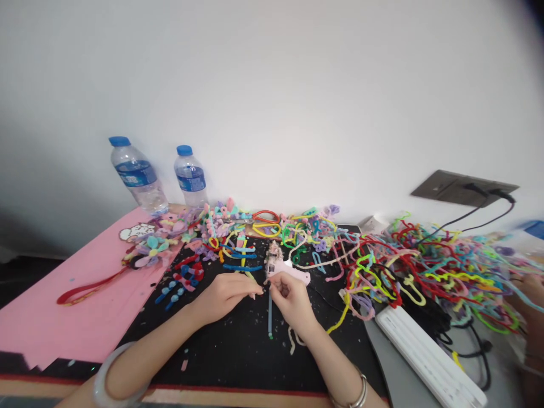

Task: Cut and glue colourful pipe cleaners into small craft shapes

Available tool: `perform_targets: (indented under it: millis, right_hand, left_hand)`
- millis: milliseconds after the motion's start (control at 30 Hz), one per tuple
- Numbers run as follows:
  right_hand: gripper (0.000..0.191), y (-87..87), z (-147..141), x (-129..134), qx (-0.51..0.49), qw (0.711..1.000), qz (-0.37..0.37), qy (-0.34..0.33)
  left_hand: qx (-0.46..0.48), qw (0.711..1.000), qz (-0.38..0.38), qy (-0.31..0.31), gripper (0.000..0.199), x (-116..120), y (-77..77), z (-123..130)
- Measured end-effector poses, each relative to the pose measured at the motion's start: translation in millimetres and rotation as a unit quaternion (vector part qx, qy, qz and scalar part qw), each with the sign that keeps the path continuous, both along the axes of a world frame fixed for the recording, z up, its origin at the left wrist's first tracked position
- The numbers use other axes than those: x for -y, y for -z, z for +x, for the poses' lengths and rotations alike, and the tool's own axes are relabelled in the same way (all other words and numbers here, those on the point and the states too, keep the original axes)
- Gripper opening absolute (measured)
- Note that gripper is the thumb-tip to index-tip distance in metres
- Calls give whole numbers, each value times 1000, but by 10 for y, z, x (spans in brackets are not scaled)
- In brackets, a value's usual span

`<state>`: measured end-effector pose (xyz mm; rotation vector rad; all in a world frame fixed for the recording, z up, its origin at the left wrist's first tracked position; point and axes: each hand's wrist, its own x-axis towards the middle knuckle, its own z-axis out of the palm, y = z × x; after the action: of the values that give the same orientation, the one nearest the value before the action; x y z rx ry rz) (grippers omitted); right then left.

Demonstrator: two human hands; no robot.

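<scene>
Judging by what lies about, the handiwork seems partly through: a fuzzy flower [152, 249] at the left looks made up, as do several red-and-blue twisted pieces [193, 275] on the black mat [212, 351], while the large tangle of loose stems [425, 260] at the right appears unworked. Short blue stems [242, 267] lie roughly side by side just beyond the left hand [233, 292], apparently sorted but not joined to anything. What looks like a pink glue gun [300, 276] rests on the mat just beyond the right hand [291, 294], partly covered by its fingers, with a translucent stick [270, 317] running back towards the person between the two wrists. Both hands have thumb and fingers drawn together, their tips facing each other across a narrow gap; whether either pinches a small piece, I cannot tell.
</scene>
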<state>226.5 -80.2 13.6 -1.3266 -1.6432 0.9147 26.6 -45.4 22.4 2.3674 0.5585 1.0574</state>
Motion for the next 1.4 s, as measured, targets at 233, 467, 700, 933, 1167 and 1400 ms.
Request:
perform_targets:
  millis: [233, 467, 700, 933, 1167, 1400]
  right_hand:
    - [21, -126, 30, 34, 33, 996, 60, -60]
    - [20, -199, 71, 7, 111, 983, 77, -121]
    - [21, -261, 93, -12, 187, 959, 80, -197]
    - [12, -280, 81, -75, 5, 998, -55, -19]
    - [19, -223, -67, -46, -78, 984, -149, -56]
    - [32, -181, -146, -4, -84, 979, -180, -51]
  left_hand:
    - [-23, 999, -21, 3, 27, -31, 31, -43]
    - [-80, 991, -96, 41, 30, -41, 6, -45]
    - [-115, 983, -134, 49, 29, -45, 29, -54]
    - [-57, 985, -164, -15, 19, -24, -85, -46]
    - [-50, 975, -215, -20, 13, 56, -98, 14]
    - [-74, 980, -180, -41, 19, 67, -119, 35]
